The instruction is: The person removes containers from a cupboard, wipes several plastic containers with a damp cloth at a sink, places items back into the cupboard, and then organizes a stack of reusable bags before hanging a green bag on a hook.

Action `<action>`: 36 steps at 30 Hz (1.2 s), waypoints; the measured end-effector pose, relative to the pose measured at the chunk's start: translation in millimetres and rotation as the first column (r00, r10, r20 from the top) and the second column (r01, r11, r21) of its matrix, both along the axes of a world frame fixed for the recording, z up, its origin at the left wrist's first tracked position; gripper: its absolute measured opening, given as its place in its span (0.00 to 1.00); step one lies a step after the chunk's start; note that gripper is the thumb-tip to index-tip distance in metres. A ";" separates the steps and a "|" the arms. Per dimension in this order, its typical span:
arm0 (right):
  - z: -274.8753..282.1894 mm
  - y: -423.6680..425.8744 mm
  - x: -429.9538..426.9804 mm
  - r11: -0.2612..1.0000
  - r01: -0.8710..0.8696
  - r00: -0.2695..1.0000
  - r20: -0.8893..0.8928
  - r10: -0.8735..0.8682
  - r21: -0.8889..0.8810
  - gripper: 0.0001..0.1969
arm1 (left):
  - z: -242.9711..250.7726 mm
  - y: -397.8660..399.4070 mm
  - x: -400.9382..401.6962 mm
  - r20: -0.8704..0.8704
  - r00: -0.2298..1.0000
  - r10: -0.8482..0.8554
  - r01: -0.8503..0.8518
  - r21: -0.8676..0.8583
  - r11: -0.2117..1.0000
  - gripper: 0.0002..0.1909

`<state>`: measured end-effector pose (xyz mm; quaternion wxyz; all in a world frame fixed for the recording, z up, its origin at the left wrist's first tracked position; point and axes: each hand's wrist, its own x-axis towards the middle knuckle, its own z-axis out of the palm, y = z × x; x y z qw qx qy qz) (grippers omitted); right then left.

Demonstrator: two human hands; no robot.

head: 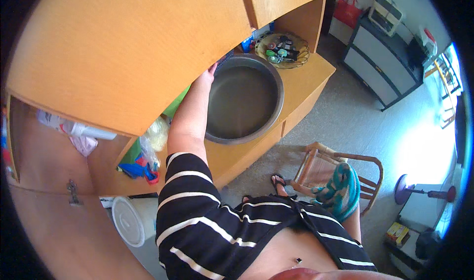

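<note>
A large round metal basin [242,98] sits on the wooden cabinet's lower shelf [229,161]. My left hand [212,72] reaches in between the basin's rim and an orange-brown wooden panel. Its fingertips are mostly hidden there, beside a dark mesh basket [225,59], so its grip cannot be told. On the right, a teal and grey patterned cloth [342,191] is bunched around my right hand, covering its fingers, above a bamboo chair. A scalloped glass bowl [301,59] holding small items stands behind the basin.
Plastic bags [157,133] and a blue and red item lie left of my left arm. Below them stands a lidded white bucket [127,220]. The bamboo chair [377,172] is close on my right. Farther off are a grey drawer cabinet [381,57] and a purple fan [403,189].
</note>
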<state>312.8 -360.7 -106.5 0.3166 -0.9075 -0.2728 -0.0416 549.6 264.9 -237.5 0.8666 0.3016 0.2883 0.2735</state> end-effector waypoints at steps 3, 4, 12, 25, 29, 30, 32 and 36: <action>-5.1 14.4 14.2 0.989 -0.147 0.978 0.145 0.150 -0.028 0.20 | 33.8 -47.4 -44.3 -0.222 0.968 0.116 -0.110 0.040 0.993 0.11; 1.0 20.8 18.0 0.986 -0.163 0.976 0.141 0.166 -0.030 0.20 | 46.4 -61.8 -67.1 -0.184 0.982 0.050 -0.043 0.042 0.998 0.10; -16.5 38.8 35.9 0.842 -0.533 0.814 0.322 0.483 0.084 0.19 | 101.3 -131.6 -366.1 -0.124 0.977 -0.176 0.174 -0.027 0.984 0.04; 31.6 60.3 36.3 0.637 -0.690 0.574 -0.277 0.771 0.343 0.21 | 292.4 -256.5 -565.3 0.275 0.809 0.519 -0.586 0.317 0.746 0.12; -4.5 70.9 53.2 0.488 -0.851 0.519 0.165 0.839 0.195 0.23 | 300.9 -195.3 -555.7 0.337 0.621 0.707 -0.783 0.299 0.545 0.07; -27.4 68.2 60.4 0.512 -0.839 0.534 0.094 0.841 0.186 0.25 | 299.9 -177.7 -542.7 0.304 0.601 0.739 -0.798 0.275 0.537 0.07; -50.8 67.2 65.3 0.624 -0.712 0.578 -0.234 0.781 0.321 0.28 | 297.4 -141.5 -530.6 0.266 0.573 0.775 -0.816 0.269 0.511 0.08; -66.5 62.8 74.9 0.647 -0.663 0.578 -0.292 0.762 0.378 0.13 | 281.5 -87.7 -516.5 0.206 0.532 0.821 -0.835 0.288 0.469 0.11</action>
